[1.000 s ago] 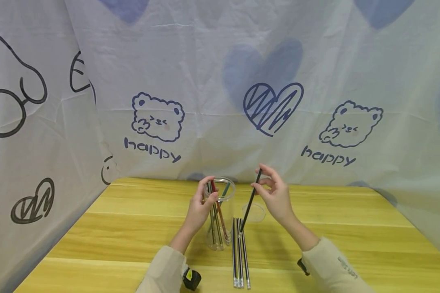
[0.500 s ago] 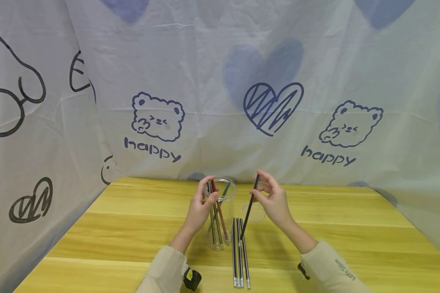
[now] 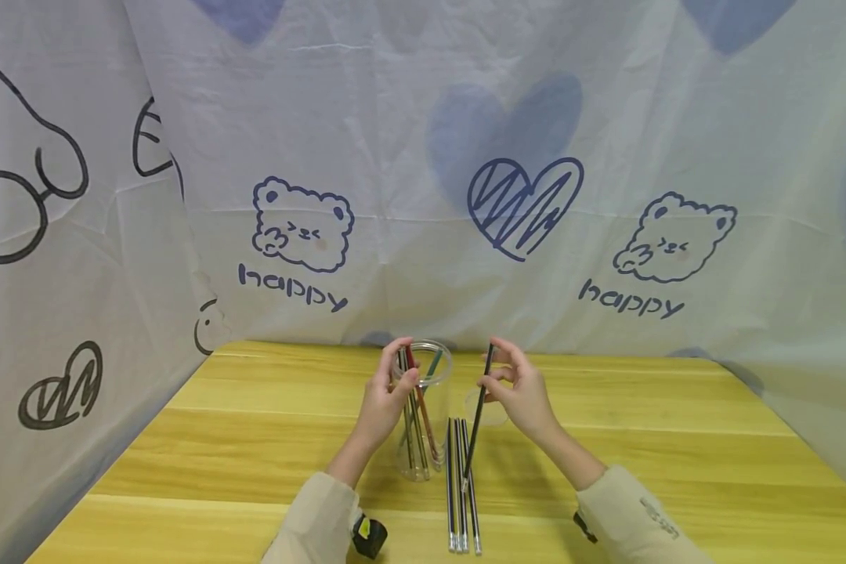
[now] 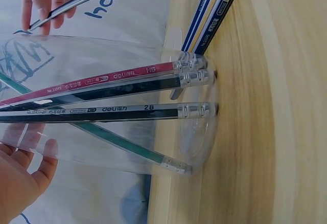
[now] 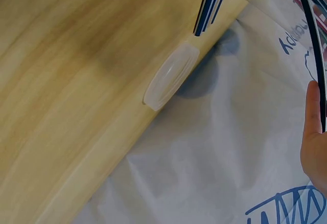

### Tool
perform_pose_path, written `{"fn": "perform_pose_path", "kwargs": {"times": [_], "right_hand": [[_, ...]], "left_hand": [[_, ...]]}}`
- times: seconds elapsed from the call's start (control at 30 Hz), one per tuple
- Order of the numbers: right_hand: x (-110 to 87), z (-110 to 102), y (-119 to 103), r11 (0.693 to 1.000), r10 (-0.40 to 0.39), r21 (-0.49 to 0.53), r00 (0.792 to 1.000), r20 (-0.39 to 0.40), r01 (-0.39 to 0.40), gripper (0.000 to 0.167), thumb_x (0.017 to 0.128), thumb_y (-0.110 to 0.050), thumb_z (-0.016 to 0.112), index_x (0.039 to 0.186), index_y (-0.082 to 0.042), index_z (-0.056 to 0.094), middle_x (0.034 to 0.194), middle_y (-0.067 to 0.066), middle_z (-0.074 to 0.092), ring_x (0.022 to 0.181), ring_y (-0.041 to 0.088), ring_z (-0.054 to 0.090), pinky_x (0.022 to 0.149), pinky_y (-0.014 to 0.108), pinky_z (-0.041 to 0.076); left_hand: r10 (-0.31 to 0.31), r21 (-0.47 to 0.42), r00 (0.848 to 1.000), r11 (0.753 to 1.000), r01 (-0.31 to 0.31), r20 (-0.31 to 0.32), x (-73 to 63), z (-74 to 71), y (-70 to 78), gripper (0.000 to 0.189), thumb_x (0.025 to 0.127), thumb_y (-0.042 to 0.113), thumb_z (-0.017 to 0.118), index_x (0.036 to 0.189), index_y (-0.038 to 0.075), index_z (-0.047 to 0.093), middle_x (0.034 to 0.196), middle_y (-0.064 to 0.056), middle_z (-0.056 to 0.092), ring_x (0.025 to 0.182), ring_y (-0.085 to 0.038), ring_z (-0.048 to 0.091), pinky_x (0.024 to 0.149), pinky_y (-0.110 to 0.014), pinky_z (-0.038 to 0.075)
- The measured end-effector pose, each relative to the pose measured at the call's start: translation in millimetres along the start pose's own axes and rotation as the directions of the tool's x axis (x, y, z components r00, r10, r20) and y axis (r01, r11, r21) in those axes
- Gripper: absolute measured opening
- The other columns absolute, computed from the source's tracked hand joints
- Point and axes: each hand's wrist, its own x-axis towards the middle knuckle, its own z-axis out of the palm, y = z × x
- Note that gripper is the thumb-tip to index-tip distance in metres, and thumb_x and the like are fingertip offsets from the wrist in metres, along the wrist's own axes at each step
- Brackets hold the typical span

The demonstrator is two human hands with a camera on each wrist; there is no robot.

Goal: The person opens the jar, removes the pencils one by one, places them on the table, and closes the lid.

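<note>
My left hand [image 3: 381, 399] holds a clear plastic jar [image 3: 439, 403] by its upper side, and the jar stands upright on the table. Inside it lean a red pencil [image 4: 127, 74], a green pencil [image 4: 117, 137] and dark pencils [image 4: 117, 114], eraser ends down. Right of the jar, my right hand [image 3: 527, 395] pinches a dark pencil [image 3: 475, 431] near its upper end. This pencil slants, its eraser end low over a row of several blue striped pencils [image 3: 451, 493] on the table. Whether it touches them I cannot tell.
A clear round lid [image 5: 172, 75] lies flat on the wooden table [image 3: 641, 439], behind the row of pencils and near the back edge. A printed cloth [image 3: 409, 274] hangs right behind the table, with another cloth side at the left.
My right hand has come down and slightly left with the dark pencil, whose lower end has moved nearer to me. The left hand and jar have stayed in place.
</note>
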Motion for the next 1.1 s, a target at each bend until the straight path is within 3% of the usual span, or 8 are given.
{"fn": "perform_pose_path", "kwargs": {"times": [0.27, 0.5, 0.63, 0.9, 1.1], "right_hand": [[-0.4, 2, 5, 0.99, 0.119, -0.071, 0.993, 0.019, -0.118, 0.054, 0.076, 0.016, 0.058, 0.127, 0.005, 0.04, 0.106, 0.026, 0.055, 0.074, 0.031, 0.061, 0.055, 0.031, 0.052], [0.3, 4, 12, 0.973, 0.212, -0.093, 0.977, 0.002, -0.211, 0.038, 0.076, 0.015, 0.059, 0.112, 0.012, 0.048, 0.099, 0.027, 0.057, 0.071, 0.03, 0.061, 0.054, 0.037, 0.052], [0.6, 3, 16, 0.956, 0.28, -0.089, 0.96, 0.01, -0.278, 0.037, 0.075, 0.017, 0.057, 0.111, 0.015, 0.048, 0.095, 0.026, 0.058, 0.071, 0.028, 0.061, 0.054, 0.039, 0.051], [-1.9, -1, 23, 0.904, 0.412, -0.159, 0.909, 0.07, -0.397, 0.039, 0.074, 0.018, 0.056, 0.112, 0.017, 0.048, 0.093, 0.026, 0.058, 0.07, 0.027, 0.061, 0.056, 0.04, 0.052], [-6.0, 3, 31, 0.832, 0.534, -0.236, 0.84, 0.096, -0.502, 0.04, 0.073, 0.018, 0.057, 0.112, 0.015, 0.048, 0.085, 0.022, 0.057, 0.058, 0.019, 0.057, 0.051, 0.035, 0.051]], "left_hand": [[-0.003, -0.014, 1.0, 1.0, 0.003, 0.01, 0.6, -0.4, -0.1, 0.047, 0.091, 0.022, 0.045, 0.131, 0.001, 0.033, 0.11, -0.031, 0.052, 0.097, -0.047, 0.051, 0.07, -0.048, 0.047], [0.004, -0.019, 1.0, 1.0, -0.004, 0.005, 0.3, -0.4, -0.1, 0.046, 0.091, 0.02, 0.045, 0.13, 0.001, 0.033, 0.108, -0.031, 0.052, 0.095, -0.048, 0.051, 0.068, -0.047, 0.047], [0.004, -0.011, 1.0, 1.0, -0.004, 0.003, -0.2, -0.4, 0.1, 0.046, 0.091, 0.02, 0.045, 0.13, 0.0, 0.033, 0.108, -0.03, 0.053, 0.093, -0.045, 0.052, 0.068, -0.046, 0.047], [0.006, -0.015, 1.0, 1.0, -0.006, 0.002, -0.6, -0.4, 0.6, 0.048, 0.091, 0.022, 0.046, 0.13, -0.002, 0.032, 0.108, -0.031, 0.052, 0.092, -0.047, 0.052, 0.068, -0.047, 0.047], [0.004, -0.019, 1.0, 1.0, -0.004, 0.002, -0.4, -0.4, -0.2, 0.048, 0.091, 0.024, 0.046, 0.13, 0.0, 0.032, 0.108, -0.031, 0.052, 0.093, -0.046, 0.052, 0.068, -0.047, 0.047]]}}
